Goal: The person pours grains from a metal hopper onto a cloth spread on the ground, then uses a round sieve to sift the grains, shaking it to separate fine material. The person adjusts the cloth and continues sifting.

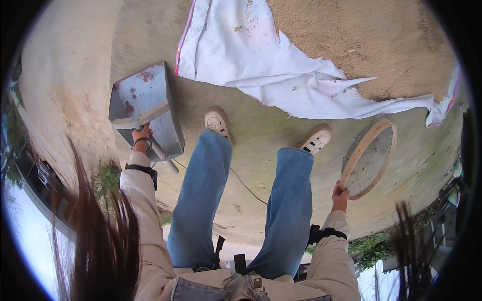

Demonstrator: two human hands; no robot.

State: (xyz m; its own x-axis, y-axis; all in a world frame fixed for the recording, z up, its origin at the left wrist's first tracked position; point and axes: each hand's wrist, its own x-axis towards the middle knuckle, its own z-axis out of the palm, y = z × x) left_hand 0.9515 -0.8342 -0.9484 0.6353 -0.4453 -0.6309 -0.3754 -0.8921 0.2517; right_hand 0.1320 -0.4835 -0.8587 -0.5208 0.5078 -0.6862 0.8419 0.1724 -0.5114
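My left hand [142,134] grips the handle of a metal scoop [147,86], a grey dustpan-like one with reddish rust patches, to the left of my legs. In my right hand [340,195] is the wooden rim of a round sieve [366,152], tilted on edge, with bits of stalk or straw on its mesh. Beyond my feet a white cloth [241,60] with a pink edge lies rumpled on the ground. A wide layer of brown grain [361,34] is spread over it.
My shoes stand on concrete ground [244,109] just short of the cloth's near edge. A thin dark cable [246,185] runs over the ground behind my legs. Green plants [107,177] grow at the left, and more plants [372,250] show at the lower right.
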